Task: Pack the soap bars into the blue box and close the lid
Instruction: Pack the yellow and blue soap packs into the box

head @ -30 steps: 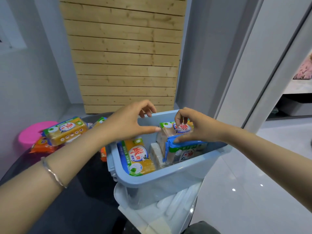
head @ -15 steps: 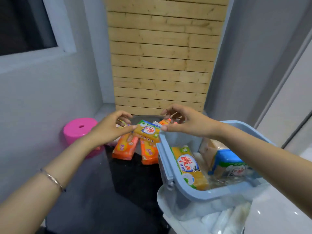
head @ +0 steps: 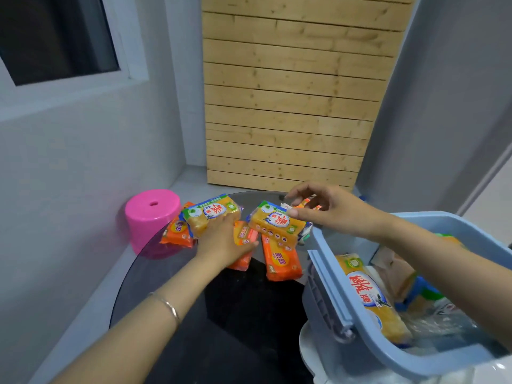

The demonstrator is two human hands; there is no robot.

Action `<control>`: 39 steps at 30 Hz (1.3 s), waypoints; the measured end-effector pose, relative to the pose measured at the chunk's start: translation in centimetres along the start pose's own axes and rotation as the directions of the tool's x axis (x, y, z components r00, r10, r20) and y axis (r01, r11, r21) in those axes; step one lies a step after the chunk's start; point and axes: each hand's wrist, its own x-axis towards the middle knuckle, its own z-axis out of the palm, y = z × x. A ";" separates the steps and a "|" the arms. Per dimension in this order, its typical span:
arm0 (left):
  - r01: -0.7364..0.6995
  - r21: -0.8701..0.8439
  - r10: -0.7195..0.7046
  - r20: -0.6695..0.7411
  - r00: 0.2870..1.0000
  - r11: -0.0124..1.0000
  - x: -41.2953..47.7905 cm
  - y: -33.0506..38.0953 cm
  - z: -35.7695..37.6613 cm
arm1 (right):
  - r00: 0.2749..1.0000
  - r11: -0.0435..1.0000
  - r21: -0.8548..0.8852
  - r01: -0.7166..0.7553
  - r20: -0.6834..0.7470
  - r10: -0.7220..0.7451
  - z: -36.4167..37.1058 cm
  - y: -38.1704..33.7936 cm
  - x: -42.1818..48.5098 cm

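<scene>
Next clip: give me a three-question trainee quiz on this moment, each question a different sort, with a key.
1. True or false: the blue box already holds at least one soap bar.
2. Which hand touches the yellow soap bar nearest the box? A left hand B right hand C neither
3. Fill in: the stool beyond the dark table is ____.

Key: 1 true, a yellow bar lies inside. 2 B, thumb on its top. 3 pink.
</scene>
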 end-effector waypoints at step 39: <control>0.174 0.149 -0.224 0.450 0.864 0.973 1.8 4.3 -1.8 | 0.995 0.999 0.038 -0.038 -0.091 0.041 0.0 -0.3 -1.9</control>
